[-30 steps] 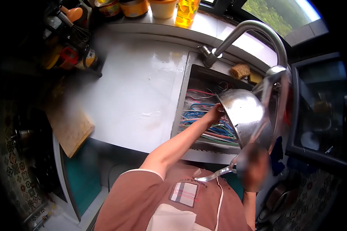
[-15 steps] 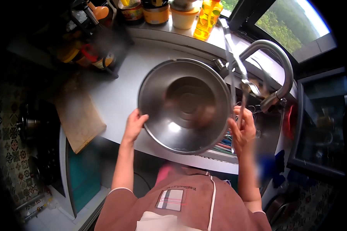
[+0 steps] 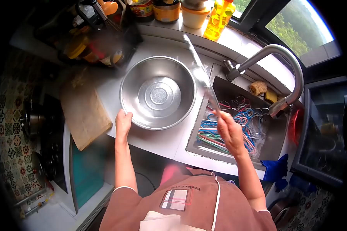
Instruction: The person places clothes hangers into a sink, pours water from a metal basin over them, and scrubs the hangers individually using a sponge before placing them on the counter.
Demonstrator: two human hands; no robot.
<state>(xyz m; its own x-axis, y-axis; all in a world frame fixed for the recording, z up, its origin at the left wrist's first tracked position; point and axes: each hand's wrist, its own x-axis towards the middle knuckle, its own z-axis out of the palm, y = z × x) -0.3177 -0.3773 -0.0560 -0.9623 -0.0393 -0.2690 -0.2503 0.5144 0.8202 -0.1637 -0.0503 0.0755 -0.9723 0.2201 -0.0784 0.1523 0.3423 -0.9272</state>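
A wide steel basin point(image 3: 138, 104) rests on the white counter, with nothing visible inside it. My left hand point(image 3: 123, 124) grips its near-left rim between thumb and fingers. To the right, my right hand point(image 3: 230, 133) is closed around the lower end of long metal tongs point(image 3: 198, 63), which point up and away and are smeared by motion. Below that hand, the sink point(image 3: 273, 144) contains a heap of colourful clothes hangers point(image 3: 208, 131), blue, red, green and white.
A curved tap point(image 3: 293, 73) arches over the sink. Beside it lie a brown scrubber point(image 3: 258, 87) and a yellow sponge point(image 3: 271, 96). Jars and a yellow bottle point(image 3: 218, 21) line the windowsill. A wooden board point(image 3: 83, 111) lies left of the basin; a blue cloth point(image 3: 275, 168) hangs at the right edge.
The basin has moved left and down from near the camera onto the counter, uncovering the sink and hangers. My right hand has left its rim, and the tongs have swung leftward.
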